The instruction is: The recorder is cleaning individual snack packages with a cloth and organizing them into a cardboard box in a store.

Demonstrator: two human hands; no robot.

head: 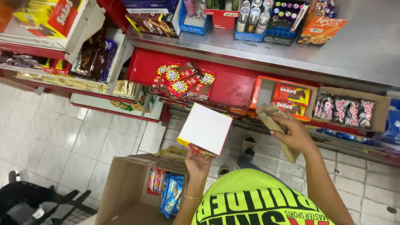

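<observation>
Holding a white box (205,128) from below, the left hand (197,162) pinches its near edge with fingers closed on it, so the blank face tilts up toward the camera and the box stands between the person and the red shelf (233,85). The right hand (295,134) is clenched round one crumpled piece of brown paper (273,117), lifted just in front of the orange tray (283,100), probably packing pulled free to keep it out of the stock. That tray holds two snack packs visible, lying flat with room beside them. To its right, a brown tray (381,112) carries five wrapped sweets stood in a row, faces outward for display. Near left on the floor, one open carton (125,187) stands upright, with blue and red packets stacked on edge inside; their number cannot be told.
</observation>
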